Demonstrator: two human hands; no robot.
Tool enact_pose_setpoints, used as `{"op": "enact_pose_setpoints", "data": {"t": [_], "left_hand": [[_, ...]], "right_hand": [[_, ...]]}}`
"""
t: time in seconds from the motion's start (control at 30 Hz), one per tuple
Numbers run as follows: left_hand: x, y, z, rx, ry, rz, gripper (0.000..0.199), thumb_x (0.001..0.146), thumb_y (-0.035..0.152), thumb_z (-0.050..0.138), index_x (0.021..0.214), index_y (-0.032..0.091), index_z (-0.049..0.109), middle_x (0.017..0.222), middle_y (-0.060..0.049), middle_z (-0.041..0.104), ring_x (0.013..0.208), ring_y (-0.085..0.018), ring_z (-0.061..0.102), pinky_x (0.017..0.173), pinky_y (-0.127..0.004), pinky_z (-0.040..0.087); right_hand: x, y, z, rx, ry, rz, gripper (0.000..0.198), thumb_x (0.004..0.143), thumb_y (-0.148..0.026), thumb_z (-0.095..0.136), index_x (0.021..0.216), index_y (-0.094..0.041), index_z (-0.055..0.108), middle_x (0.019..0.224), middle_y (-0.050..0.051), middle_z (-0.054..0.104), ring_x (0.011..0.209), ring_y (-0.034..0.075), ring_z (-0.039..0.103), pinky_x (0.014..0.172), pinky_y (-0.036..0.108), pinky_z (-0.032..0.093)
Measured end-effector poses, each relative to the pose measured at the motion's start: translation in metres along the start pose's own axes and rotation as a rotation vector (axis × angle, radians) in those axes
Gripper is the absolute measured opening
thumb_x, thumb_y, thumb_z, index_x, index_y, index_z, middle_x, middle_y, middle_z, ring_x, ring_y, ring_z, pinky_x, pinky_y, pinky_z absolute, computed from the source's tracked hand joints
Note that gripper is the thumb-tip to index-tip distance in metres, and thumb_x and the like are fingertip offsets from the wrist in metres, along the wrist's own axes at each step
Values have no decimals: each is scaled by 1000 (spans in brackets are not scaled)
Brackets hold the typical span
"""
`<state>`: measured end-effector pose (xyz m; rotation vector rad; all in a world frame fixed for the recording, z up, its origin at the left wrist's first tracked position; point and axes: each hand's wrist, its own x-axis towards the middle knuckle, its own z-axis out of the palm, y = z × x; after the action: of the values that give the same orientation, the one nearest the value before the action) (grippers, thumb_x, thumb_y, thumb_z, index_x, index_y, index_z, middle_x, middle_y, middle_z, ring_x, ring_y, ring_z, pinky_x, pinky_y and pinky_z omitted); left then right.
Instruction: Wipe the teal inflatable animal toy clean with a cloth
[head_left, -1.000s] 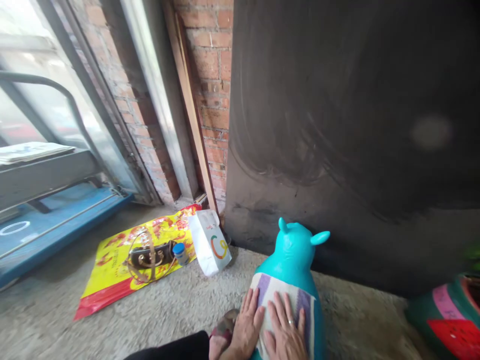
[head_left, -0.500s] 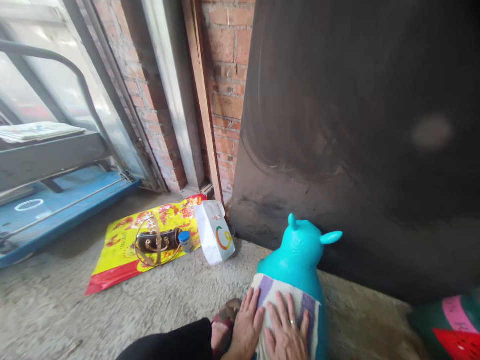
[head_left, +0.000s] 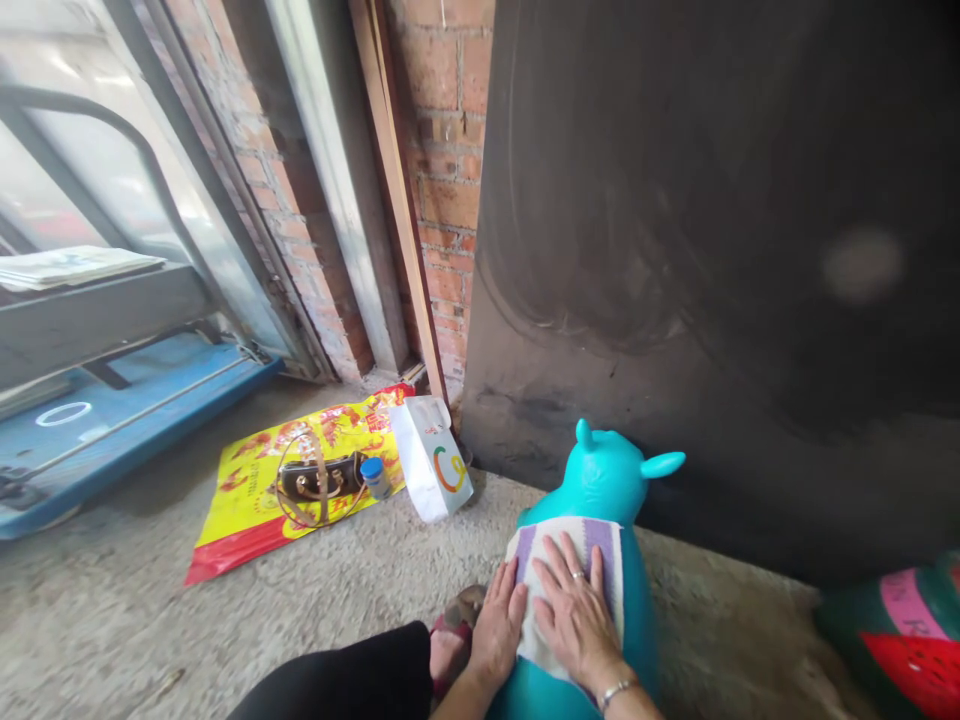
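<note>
A turquoise inflatable animal toy [head_left: 606,472] with two ears stands in front of me, facing the dark board. Across its back lies a white cloth [head_left: 531,548] with purple stripes. My right hand [head_left: 571,606], wearing a ring and a bracelet, rests flat on the middle of the cloth with fingers spread. My left hand [head_left: 498,622] lies at the cloth's left edge, its fingers stretched out and pointing forward. Neither hand grips anything. Both press on the cloth from above.
A yellow and red bag [head_left: 240,500] lies on the concrete floor, bearing a brown handbag [head_left: 319,478] and a blue-lidded jar [head_left: 374,477]. Beside it is a white paper bag [head_left: 429,470]. A blue cart [head_left: 172,385] stands left; a dark board [head_left: 675,250] leans ahead; a green watermelon-print object [head_left: 892,630] sits right.
Both hands and the cloth have moved forward along the toy's back, towards its neck. More of the right forearm and its bracelet now shows. The view has shifted slightly.
</note>
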<state>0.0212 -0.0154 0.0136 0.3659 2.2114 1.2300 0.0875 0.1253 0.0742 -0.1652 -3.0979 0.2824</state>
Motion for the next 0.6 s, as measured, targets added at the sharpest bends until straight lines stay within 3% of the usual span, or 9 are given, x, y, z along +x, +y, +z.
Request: {"op": "enact_pose_setpoints", "data": {"t": [0.13,0.23,0.3,0.43,0.6], "left_hand": [[-37,-22,11,52,109,19,63,93,44,28,147,12,35,159,-7,30,148,-19,22,124,-36,16],[-59,-43,25,152,207,96,64,91,47,31,146,16,40,157,-6,33,147,-21,23,124,-37,15],[-68,-55,34,197,248,134,63,91,50,31,145,20,42,156,-3,35,148,-22,23,125,-39,14],[-70,-70,42,198,287,179,61,91,49,26,144,24,44,153,0,40,148,-20,22,125,-39,14],[-49,-75,20,158,183,149,64,82,61,39,128,24,61,143,-4,54,143,-28,34,122,-43,25]], "right_hand": [[-49,-9,17,-57,111,-124,58,89,-44,50,145,-33,38,159,0,22,146,30,19,117,59,-9],[-81,-5,32,-148,256,-244,65,85,-55,56,143,-31,41,156,3,31,142,31,27,115,53,-17],[-91,1,37,-190,310,-314,68,82,-62,58,141,-32,44,152,3,37,139,30,33,116,50,-14],[-85,9,29,-164,218,-358,72,80,-66,61,142,-34,42,154,2,34,140,30,32,119,50,4],[-54,-1,9,24,-31,-370,69,82,-66,61,141,-35,42,157,2,27,144,31,23,119,56,6]]}}
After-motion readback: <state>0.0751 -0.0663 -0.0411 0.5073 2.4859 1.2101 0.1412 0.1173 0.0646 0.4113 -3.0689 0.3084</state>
